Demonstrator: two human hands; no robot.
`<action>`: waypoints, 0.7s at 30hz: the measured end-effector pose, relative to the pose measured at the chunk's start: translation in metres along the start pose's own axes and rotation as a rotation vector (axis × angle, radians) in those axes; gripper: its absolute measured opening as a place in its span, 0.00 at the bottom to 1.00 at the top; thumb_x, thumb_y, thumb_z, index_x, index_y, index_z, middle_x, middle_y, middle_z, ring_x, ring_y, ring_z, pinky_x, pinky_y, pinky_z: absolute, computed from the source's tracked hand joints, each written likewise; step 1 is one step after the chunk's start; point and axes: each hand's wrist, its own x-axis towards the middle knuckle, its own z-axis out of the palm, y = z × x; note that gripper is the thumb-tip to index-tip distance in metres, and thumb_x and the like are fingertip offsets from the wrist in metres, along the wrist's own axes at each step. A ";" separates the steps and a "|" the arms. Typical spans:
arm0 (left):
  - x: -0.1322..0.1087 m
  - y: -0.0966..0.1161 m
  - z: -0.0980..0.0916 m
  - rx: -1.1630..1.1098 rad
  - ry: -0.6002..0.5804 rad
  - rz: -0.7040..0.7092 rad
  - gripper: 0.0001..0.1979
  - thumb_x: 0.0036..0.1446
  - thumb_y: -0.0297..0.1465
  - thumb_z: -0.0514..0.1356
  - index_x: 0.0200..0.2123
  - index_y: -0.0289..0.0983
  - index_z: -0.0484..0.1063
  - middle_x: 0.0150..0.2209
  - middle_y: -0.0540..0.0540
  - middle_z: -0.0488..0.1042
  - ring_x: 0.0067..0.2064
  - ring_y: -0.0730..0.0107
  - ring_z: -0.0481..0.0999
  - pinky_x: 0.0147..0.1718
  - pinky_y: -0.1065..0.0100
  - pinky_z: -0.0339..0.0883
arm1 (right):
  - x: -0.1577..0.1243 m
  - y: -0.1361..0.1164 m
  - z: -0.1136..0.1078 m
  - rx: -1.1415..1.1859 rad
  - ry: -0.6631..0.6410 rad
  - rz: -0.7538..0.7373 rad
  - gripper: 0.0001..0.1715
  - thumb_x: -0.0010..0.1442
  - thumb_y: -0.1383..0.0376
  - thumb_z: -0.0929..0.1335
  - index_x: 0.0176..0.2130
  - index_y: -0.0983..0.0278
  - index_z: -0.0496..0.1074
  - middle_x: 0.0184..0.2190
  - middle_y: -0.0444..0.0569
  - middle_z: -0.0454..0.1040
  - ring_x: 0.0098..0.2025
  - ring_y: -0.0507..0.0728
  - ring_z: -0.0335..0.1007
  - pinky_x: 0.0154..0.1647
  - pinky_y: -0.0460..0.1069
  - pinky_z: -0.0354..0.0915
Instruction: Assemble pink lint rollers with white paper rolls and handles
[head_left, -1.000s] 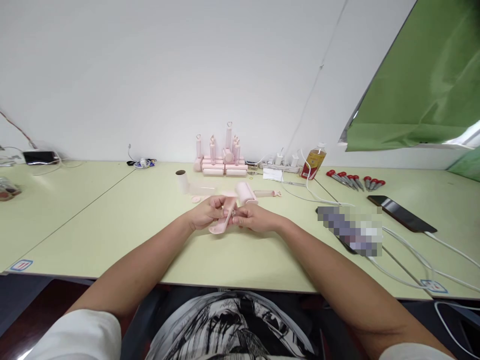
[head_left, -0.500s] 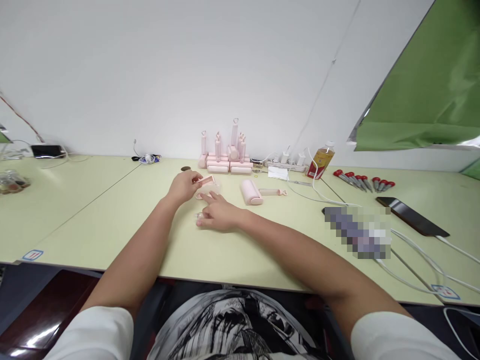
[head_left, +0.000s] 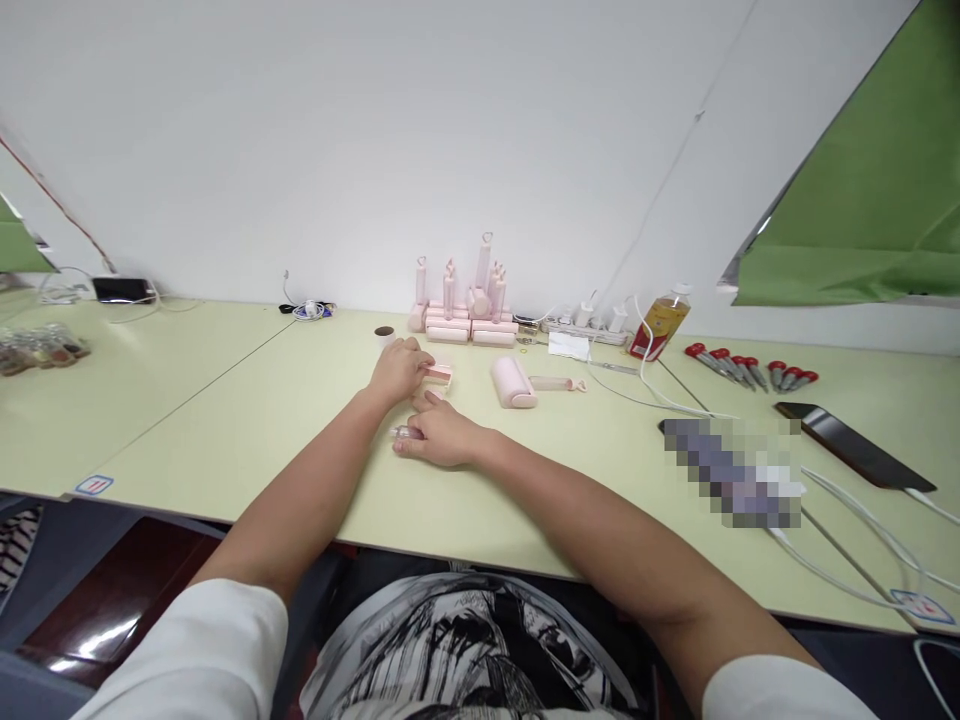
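Observation:
My left hand [head_left: 401, 372] is closed on the near-left end of a pale pink lint roller case [head_left: 439, 376], whose hollow side faces up. Close in front of it, my right hand [head_left: 444, 433] has its thumb and lower fingers around a small clear lint roller handle [head_left: 407, 432]. Its upper fingers reach to the near side of the case, where the contact is partly hidden. Just behind my left hand stands a short white roll [head_left: 384, 337] with a brown core. To the right lies a whole pink lint roller [head_left: 513, 383] with a clear handle.
Several pink lint rollers [head_left: 471, 330] are stacked by the wall, some handles upright. A power strip [head_left: 589, 328], a drink bottle [head_left: 661, 322], red-handled screwdrivers [head_left: 739, 370], a black phone [head_left: 855, 445] and white cables occupy the right. Wrapped small items [head_left: 41, 347] lie far left.
The view has shifted left, so the scene sits further right. My left hand has moved closer over the case, and the white roll behind it shows more. My right hand keeps the clear handle.

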 end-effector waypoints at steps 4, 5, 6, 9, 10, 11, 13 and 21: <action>0.000 -0.009 -0.010 -0.057 0.074 -0.071 0.16 0.59 0.29 0.56 0.44 0.38 0.81 0.39 0.40 0.74 0.46 0.57 0.73 0.47 0.60 0.67 | 0.015 -0.007 -0.006 0.020 -0.025 0.015 0.28 0.63 0.45 0.63 0.46 0.62 0.77 0.68 0.60 0.53 0.69 0.73 0.40 0.62 0.69 0.50; 0.000 -0.011 -0.013 -0.066 0.083 -0.091 0.16 0.58 0.29 0.56 0.45 0.38 0.81 0.39 0.40 0.74 0.45 0.57 0.73 0.47 0.60 0.67 | 0.020 -0.010 -0.009 0.015 -0.045 0.032 0.28 0.63 0.45 0.63 0.49 0.62 0.76 0.69 0.60 0.51 0.70 0.73 0.38 0.62 0.70 0.50; -0.001 -0.012 -0.015 -0.071 0.089 -0.108 0.15 0.58 0.30 0.56 0.45 0.38 0.81 0.38 0.40 0.74 0.45 0.57 0.73 0.46 0.60 0.67 | 0.025 -0.013 -0.013 0.006 -0.070 0.059 0.29 0.63 0.45 0.63 0.49 0.62 0.76 0.69 0.61 0.51 0.70 0.73 0.37 0.61 0.71 0.51; -0.001 -0.013 -0.018 -0.075 0.089 -0.134 0.16 0.57 0.29 0.57 0.44 0.38 0.81 0.37 0.41 0.74 0.43 0.58 0.73 0.45 0.61 0.67 | 0.037 -0.023 -0.020 -0.007 -0.134 0.118 0.27 0.64 0.47 0.62 0.48 0.62 0.75 0.64 0.64 0.59 0.68 0.73 0.44 0.58 0.72 0.55; -0.001 -0.013 -0.017 -0.074 0.084 -0.136 0.16 0.57 0.28 0.57 0.44 0.38 0.81 0.37 0.41 0.74 0.43 0.58 0.74 0.44 0.61 0.67 | 0.039 -0.025 -0.021 -0.009 -0.149 0.133 0.27 0.64 0.47 0.62 0.47 0.63 0.76 0.61 0.64 0.63 0.67 0.73 0.46 0.57 0.72 0.56; -0.001 -0.013 -0.015 -0.072 0.079 -0.132 0.16 0.57 0.28 0.56 0.44 0.38 0.81 0.37 0.41 0.74 0.43 0.59 0.74 0.44 0.62 0.67 | 0.039 -0.026 -0.021 -0.013 -0.159 0.143 0.26 0.64 0.47 0.62 0.46 0.63 0.76 0.59 0.64 0.65 0.66 0.73 0.48 0.57 0.72 0.56; 0.000 -0.012 -0.011 -0.068 0.059 -0.112 0.15 0.58 0.29 0.57 0.44 0.38 0.81 0.38 0.41 0.75 0.44 0.58 0.74 0.45 0.62 0.67 | 0.037 -0.027 -0.017 -0.021 -0.154 0.144 0.26 0.64 0.47 0.62 0.44 0.64 0.76 0.56 0.63 0.68 0.65 0.74 0.49 0.56 0.71 0.57; 0.000 0.004 -0.001 0.009 -0.153 -0.054 0.16 0.57 0.28 0.57 0.45 0.38 0.81 0.42 0.42 0.79 0.44 0.58 0.77 0.45 0.62 0.66 | 0.017 -0.022 -0.005 -0.057 -0.094 0.043 0.27 0.64 0.48 0.62 0.44 0.65 0.77 0.54 0.64 0.69 0.64 0.76 0.53 0.57 0.70 0.57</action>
